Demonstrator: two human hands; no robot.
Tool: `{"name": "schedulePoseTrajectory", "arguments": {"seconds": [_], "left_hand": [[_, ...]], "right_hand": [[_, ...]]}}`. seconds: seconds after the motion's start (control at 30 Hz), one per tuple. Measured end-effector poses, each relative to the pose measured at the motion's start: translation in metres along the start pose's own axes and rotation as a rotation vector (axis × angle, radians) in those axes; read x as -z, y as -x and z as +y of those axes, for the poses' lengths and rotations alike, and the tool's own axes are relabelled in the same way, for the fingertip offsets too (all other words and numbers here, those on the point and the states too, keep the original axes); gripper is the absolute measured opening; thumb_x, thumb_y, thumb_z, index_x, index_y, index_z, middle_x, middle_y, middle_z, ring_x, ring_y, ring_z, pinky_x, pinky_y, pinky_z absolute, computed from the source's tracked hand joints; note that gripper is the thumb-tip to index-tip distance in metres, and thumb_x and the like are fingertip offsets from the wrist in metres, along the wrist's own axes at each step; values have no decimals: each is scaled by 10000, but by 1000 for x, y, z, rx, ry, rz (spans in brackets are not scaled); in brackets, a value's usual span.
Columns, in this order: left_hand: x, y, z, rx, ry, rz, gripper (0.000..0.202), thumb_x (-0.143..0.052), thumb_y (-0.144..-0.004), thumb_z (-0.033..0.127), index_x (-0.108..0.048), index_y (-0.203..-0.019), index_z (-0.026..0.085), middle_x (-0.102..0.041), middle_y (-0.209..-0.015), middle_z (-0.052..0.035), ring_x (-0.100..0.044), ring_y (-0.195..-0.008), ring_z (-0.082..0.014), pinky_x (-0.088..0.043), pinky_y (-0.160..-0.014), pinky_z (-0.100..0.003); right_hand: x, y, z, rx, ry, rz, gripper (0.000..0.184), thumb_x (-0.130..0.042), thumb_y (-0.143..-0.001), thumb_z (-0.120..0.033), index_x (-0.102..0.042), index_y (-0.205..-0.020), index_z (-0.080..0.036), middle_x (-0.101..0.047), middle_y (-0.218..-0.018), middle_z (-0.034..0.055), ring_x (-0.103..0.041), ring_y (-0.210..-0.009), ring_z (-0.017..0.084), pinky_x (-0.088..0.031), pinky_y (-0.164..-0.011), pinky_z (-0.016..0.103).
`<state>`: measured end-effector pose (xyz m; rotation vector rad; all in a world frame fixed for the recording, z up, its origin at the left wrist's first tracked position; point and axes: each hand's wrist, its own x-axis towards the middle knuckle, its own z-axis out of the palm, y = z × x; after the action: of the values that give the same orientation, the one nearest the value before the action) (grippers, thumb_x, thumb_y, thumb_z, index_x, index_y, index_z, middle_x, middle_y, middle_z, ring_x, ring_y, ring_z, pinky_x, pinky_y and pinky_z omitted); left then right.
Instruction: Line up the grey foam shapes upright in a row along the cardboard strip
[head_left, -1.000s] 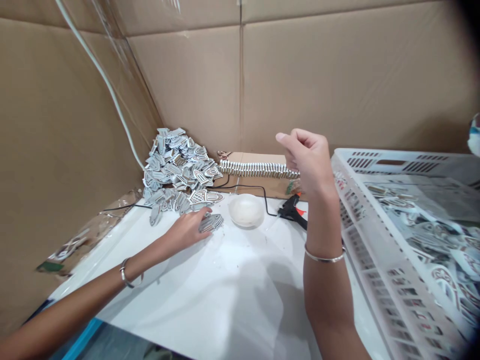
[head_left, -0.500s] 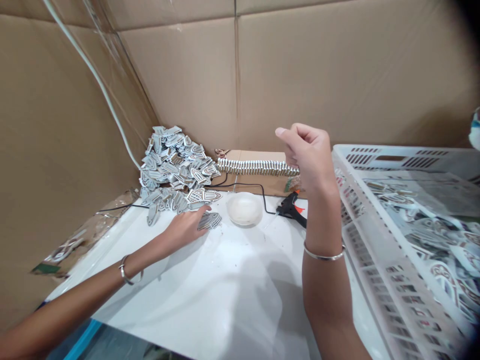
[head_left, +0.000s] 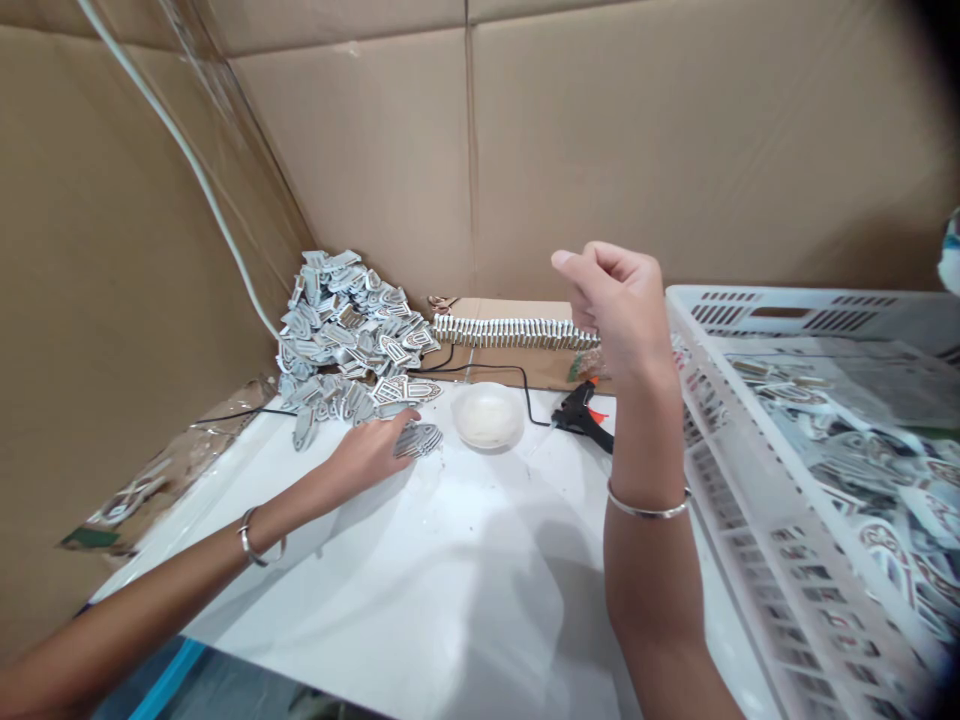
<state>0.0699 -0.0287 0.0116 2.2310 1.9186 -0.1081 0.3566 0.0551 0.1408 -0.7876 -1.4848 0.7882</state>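
My left hand (head_left: 371,448) reaches across the white tabletop (head_left: 360,620) to a small fanned stack of grey, pointed flat pieces (head_left: 420,440). Its thumb lies along the top of the stack, and its other fingers are mostly hidden. Just beyond is a heap of similar grey and white pieces (head_left: 352,325), some with brown line patterns. My right hand (head_left: 619,295) is raised above the table in front of the cardboard wall, its fingers curled closed. Whatever it may hold is hidden. Each wrist wears a silver bangle.
A shallow whitish bowl (head_left: 488,416) stands mid-table. Right of it lies a black glue gun (head_left: 581,415) with an orange trigger and a cable. Behind them runs a long row of upright pieces (head_left: 510,332). A white plastic crate (head_left: 739,540) with many flat pieces fills the right side.
Almost nothing differs. Both hands hold nearly the same poses, and the whole view has shifted very slightly.
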Motion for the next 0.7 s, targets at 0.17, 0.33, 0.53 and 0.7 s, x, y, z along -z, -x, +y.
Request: {"name": "schedulePoseTrajectory", "arguments": {"seconds": [0.17,0.33,0.53,0.7], "left_hand": [[-5,-2,-2,-23,19,9,536,-579,-822,310,-487,-1340,206,-722,-989,-120,-689,-916,-342,-491,-705,-357],[4,0,-6,-19,91,-4,597,-629,-815,392,-476,-1358,199,-730,-1047,-128,-692,-958,-338,-512,-764,-379],[48,9,-37,33,327,285,512,-454,-928,609,-541,-1277,244,-729,-1115,-64,-685,-957,-245,-508,-822,-329],[23,-1,-66,-130,311,127,376,-442,-938,506,-663,-1000,208,-730,-1036,-73,-671,-927,-236,-497,-816,-318]], "right_hand": [[0,1,-2,-18,16,-2,505,-660,-853,-361,-265,-575,-213,-219,-561,-47,-196,-487,73,-180,-434,253],[0,1,-1,-12,3,-3,497,-658,-850,-329,-260,-575,-212,-214,-555,-49,-194,-479,71,-175,-431,254],[0,0,1,-3,28,12,514,-655,-861,-371,-259,-577,-210,-210,-552,-49,-197,-479,70,-186,-430,252],[-1,0,-1,-13,6,-3,501,-657,-856,-323,-264,-567,-209,-212,-547,-51,-206,-481,70,-179,-437,258]]}}
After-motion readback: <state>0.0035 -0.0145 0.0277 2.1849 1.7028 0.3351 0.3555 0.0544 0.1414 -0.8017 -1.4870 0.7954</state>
